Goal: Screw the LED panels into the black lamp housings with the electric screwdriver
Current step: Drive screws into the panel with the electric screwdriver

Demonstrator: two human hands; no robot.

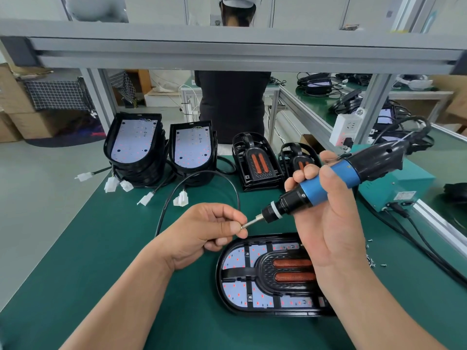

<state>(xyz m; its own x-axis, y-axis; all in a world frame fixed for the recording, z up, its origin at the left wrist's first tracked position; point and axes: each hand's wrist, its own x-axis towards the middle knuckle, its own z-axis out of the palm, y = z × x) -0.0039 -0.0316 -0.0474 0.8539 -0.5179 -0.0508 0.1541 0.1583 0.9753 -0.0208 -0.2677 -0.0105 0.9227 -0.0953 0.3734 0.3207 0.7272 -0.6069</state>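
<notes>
My right hand (331,223) gripping blue-and-black electric screwdriver (326,184), tilted above black oval lamp housing (262,271) on green mat (101,248); my left hand (207,231) pinching silver bit (250,223) at tip.

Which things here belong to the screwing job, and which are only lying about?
For the job: electric screwdriver in the right hand; its bit, pinched by the left hand; lamp housing with LED panel; loose screws.
Lying about: cardboard boxes; checked cloth; white socket.

Factory assembly line: green-matted bench (101,248), aluminium framing (227,46), stacked lamp housings (136,147).
</notes>
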